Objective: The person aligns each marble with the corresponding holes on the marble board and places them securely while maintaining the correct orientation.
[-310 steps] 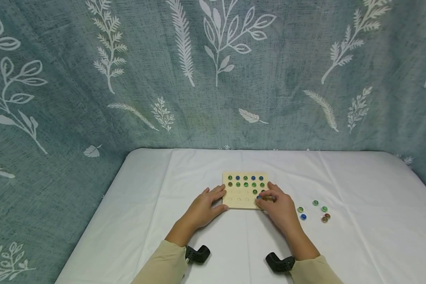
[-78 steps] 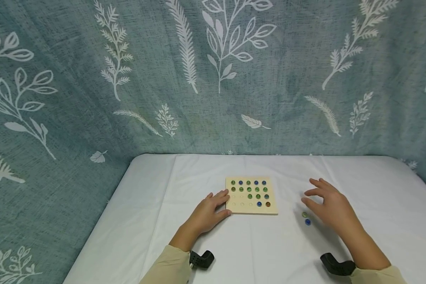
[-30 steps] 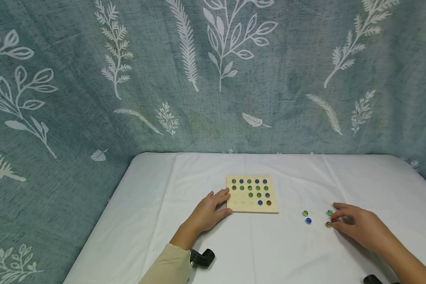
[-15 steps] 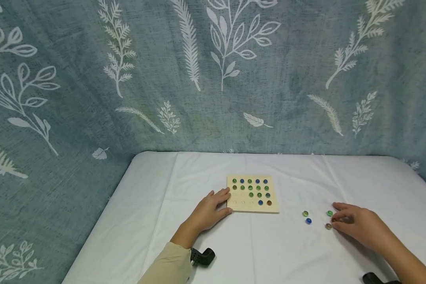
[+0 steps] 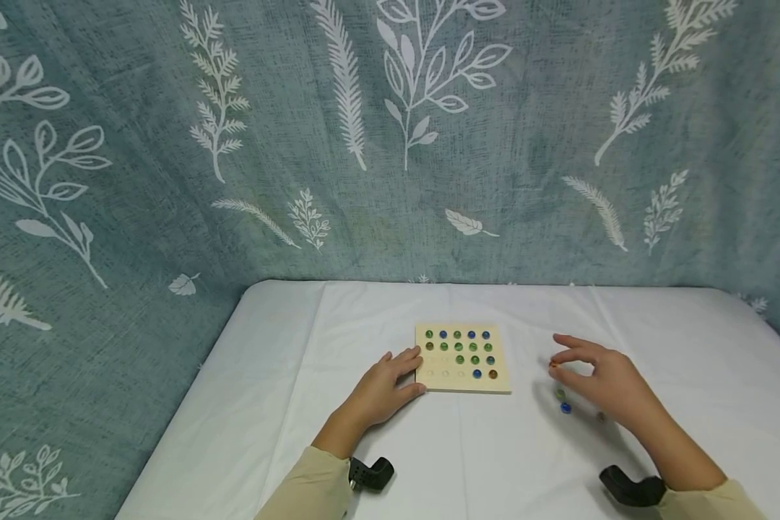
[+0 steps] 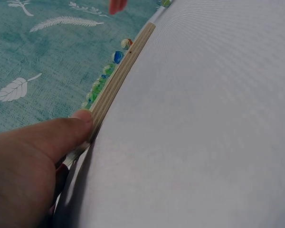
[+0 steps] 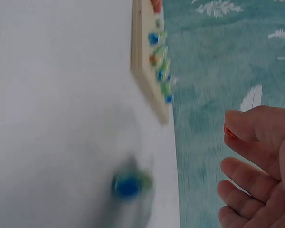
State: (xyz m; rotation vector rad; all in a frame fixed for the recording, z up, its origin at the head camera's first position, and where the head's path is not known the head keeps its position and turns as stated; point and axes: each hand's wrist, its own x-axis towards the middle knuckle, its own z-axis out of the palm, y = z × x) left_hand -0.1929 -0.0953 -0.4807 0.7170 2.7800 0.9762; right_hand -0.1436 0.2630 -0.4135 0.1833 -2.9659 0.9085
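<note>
At frame centre: board [image 5: 463, 358] holds fourteen marbles, six holes empty | right hand [image 5: 601, 383] pinches red marble [image 5: 552, 364] | left hand [image 5: 382, 386] steadies board, fingers relaxed.

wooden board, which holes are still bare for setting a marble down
On the wooden board the bare holes lie in the two near rows, on the side by the left hand. The far rows and the right side are crowded with marbles. The right hand pinches a reddish marble beside the board.
</note>
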